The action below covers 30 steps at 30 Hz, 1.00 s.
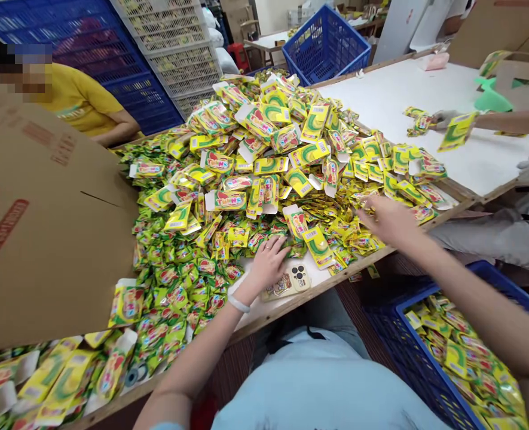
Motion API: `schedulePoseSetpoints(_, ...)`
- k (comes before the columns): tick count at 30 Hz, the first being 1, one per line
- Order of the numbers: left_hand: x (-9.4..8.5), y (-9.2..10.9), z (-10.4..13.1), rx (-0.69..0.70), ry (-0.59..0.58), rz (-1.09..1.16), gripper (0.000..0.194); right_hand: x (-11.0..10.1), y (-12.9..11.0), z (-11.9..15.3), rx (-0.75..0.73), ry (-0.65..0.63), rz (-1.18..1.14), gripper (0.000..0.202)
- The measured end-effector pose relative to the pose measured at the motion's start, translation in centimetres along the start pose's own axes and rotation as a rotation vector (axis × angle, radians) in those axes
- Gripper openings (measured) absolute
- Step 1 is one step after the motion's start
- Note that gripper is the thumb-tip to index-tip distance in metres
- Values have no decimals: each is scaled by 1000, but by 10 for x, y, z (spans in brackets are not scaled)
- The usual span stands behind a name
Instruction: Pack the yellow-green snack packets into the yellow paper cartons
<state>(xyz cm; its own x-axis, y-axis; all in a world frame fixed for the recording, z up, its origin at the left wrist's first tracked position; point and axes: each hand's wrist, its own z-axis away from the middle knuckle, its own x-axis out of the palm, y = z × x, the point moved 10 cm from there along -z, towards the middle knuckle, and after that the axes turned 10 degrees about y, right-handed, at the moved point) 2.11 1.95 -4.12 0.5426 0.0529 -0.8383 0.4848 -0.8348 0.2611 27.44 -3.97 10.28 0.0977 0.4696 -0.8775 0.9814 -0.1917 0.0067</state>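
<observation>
A big heap of yellow-green sachets and flat small cartons covers the white table. My left hand rests palm down on sachets at the heap's near edge, fingers spread, a white band on the wrist. A phone lies on the table just right of that hand. My right hand reaches into the heap's right side, its fingers buried among sachets; whether it grips one I cannot tell.
A large cardboard box flap stands at the left. A blue crate of filled cartons sits at the lower right, another blue basket at the back. A person in yellow sits far left. Gloved hands of a co-worker hold a carton at right.
</observation>
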Motion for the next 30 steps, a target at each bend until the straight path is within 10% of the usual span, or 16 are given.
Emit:
schedulePoseSetpoints(4,12,-26,9,-15,43,-77,32,71,-43,66,3,-339,32,24)
schedulePoseSetpoints(14,-34,-38,-13,-411,411,411,32,101,-52,91,155,-415,28,20)
schedulePoseSetpoints(18,-7,-31,-9,-659,237,921,41,73,-29,73,269,-217,-212,21)
schedulePoseSetpoints(22,6,-1,-12,-713,83,1220,49,53,-61,61,318,-196,-1072,35)
schedulePoseSetpoints(25,2,13,-9,-742,179,1269,50,64,-104,67,419,-300,-1388,43)
schedulePoseSetpoints(30,17,27,13,-889,362,1331,55,84,-109,86,583,13,-1272,42)
